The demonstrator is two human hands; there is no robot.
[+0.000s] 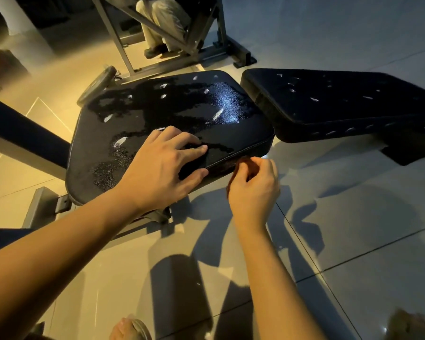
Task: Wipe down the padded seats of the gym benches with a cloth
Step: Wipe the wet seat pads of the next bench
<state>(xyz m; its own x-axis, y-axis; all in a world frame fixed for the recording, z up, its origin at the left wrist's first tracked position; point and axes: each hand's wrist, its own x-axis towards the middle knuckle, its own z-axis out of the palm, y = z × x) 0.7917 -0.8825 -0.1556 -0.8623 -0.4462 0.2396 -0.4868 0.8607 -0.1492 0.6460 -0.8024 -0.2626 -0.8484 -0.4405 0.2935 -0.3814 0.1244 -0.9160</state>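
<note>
On the seat [182, 114], near edge: my left hand [162, 168] lies flat, fingers spread, gripping nothing, pressing the worn black top. Just right of it, my right hand [253, 187] pinches a bunched brown cloth [242, 160] against the seat's side edge. Farther right, back pad [341, 99], a narrow gap from the seat. Tiled floor [353, 217] below both.

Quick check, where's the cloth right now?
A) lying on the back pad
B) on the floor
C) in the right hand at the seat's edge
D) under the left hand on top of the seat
C: the right hand pinches the reddish cloth against the near edge of the seat, while the left hand rests flat on top.
</note>
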